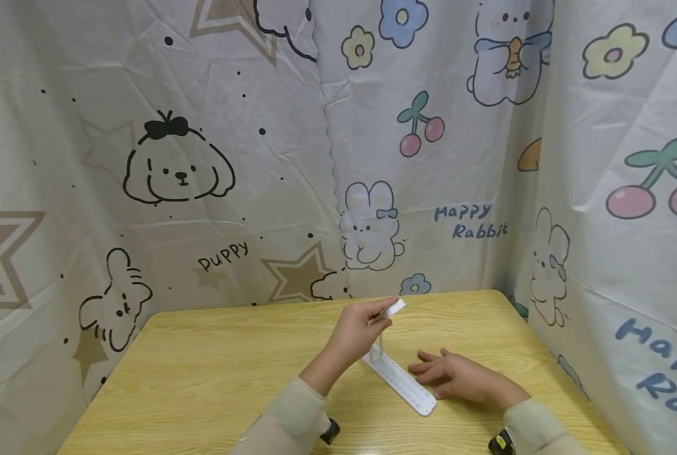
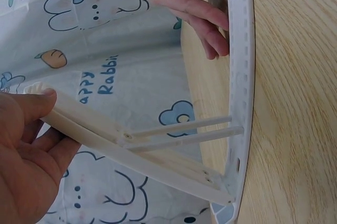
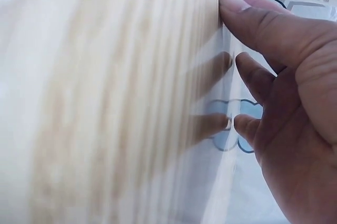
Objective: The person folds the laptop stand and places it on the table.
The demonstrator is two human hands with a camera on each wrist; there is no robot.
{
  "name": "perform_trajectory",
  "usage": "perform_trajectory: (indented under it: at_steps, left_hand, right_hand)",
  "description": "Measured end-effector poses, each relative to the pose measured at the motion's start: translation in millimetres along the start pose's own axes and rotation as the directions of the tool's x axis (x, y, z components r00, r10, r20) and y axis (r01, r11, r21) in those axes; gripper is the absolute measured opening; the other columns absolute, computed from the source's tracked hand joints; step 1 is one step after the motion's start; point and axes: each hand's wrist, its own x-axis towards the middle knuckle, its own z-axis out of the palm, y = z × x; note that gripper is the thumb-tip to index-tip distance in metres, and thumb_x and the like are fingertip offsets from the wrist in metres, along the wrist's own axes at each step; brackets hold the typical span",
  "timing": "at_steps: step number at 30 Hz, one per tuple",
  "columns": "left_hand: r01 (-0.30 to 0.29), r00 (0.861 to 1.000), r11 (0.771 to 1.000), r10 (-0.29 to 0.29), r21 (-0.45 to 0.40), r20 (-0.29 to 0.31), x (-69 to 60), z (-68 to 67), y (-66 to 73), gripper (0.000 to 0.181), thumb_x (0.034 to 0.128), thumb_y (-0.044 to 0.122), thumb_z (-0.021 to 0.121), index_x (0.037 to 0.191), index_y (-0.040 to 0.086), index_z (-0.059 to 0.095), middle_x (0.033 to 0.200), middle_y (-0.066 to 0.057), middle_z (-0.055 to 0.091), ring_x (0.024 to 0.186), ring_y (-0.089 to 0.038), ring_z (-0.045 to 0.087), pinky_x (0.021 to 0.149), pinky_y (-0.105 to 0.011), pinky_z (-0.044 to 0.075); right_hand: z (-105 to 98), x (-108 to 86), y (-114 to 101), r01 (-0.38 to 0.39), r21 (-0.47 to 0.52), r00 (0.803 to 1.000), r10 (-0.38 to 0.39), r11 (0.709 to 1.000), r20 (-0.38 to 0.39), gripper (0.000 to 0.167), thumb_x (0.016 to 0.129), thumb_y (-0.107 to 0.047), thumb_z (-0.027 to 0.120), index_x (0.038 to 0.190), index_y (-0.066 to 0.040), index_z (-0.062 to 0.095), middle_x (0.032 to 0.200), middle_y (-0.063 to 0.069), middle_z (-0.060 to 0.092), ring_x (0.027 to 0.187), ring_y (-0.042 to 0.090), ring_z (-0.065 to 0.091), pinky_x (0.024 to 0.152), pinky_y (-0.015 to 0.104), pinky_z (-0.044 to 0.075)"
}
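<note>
A white hinged plastic piece has a long slotted base (image 1: 403,383) lying diagonally on the table and an upper arm (image 2: 105,148) raised at an angle. Two thin struts (image 2: 184,141) join the arm to the base. My left hand (image 1: 358,332) pinches the free end of the raised arm between thumb and fingers. Beside the base's near end, my right hand (image 1: 466,379) rests low at the table with fingers spread and slightly bent; in the right wrist view the thumb of this hand (image 3: 300,77) is at the edge of the white piece.
The yellow wood-grain table (image 1: 202,379) extends around the piece. Behind it and at the right hangs a pale printed curtain (image 1: 281,158) with rabbits, puppies, cherries and flowers, close to the table's back edge.
</note>
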Motion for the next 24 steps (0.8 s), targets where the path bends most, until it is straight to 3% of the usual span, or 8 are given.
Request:
perform_trajectory:
  at_steps: [8,12,20,24]
  left_hand:
    - [-0.006,1.000,1.000,0.006,0.025,0.005,-1.7,-6.5,-1.5,0.043,0.0952,0.003,0.071,0.135,0.020,0.068,0.133,-0.004,0.069,0.113,-0.013,0.069,0.083,-0.016,0.058]
    - [-0.010,1.000,1.000,0.010,-0.002,0.022,-3.2,-11.2,-3.8,0.043,0.0955,0.002,0.070,0.134,0.020,0.069,0.133,-0.002,0.069,0.115,-0.014,0.068,0.085,-0.018,0.058]
    - [0.045,0.998,0.996,-0.040,-0.083,0.057,-5.8,-19.8,-8.6,0.043,0.0964,0.004,0.070,0.132,0.029,0.071,0.135,0.005,0.068,0.120,-0.014,0.066,0.088,-0.022,0.059]
    - [0.035,0.998,0.996,-0.030,-0.088,0.061,-6.9,-22.7,-12.1,0.043,0.0964,0.004,0.069,0.131,0.029,0.071,0.135,0.006,0.067,0.121,-0.015,0.066,0.089,-0.023,0.059]
  right_hand:
    - [9.1,3.6,-8.3,-0.013,-0.016,1.000,0.012,1.000,-0.010,0.046,0.089,-0.024,0.075,0.135,-0.021,0.069,0.152,-0.002,0.054,0.152,0.041,0.026,0.117,0.075,-0.006]
    - [15.1,5.7,-14.0,-0.010,-0.017,1.000,0.010,1.000,-0.020,0.048,0.088,-0.023,0.076,0.135,-0.019,0.069,0.152,-0.001,0.054,0.152,0.042,0.026,0.116,0.077,-0.008]
    - [27.1,13.3,-25.4,-0.016,-0.052,0.998,0.013,0.999,-0.056,0.052,0.084,-0.021,0.079,0.134,-0.020,0.069,0.151,-0.001,0.055,0.151,0.041,0.029,0.113,0.079,-0.008]
    - [32.4,17.5,-32.5,-0.020,-0.049,0.998,0.017,0.999,-0.064,0.053,0.082,-0.019,0.080,0.134,-0.017,0.069,0.151,0.001,0.055,0.151,0.043,0.028,0.111,0.082,-0.010]
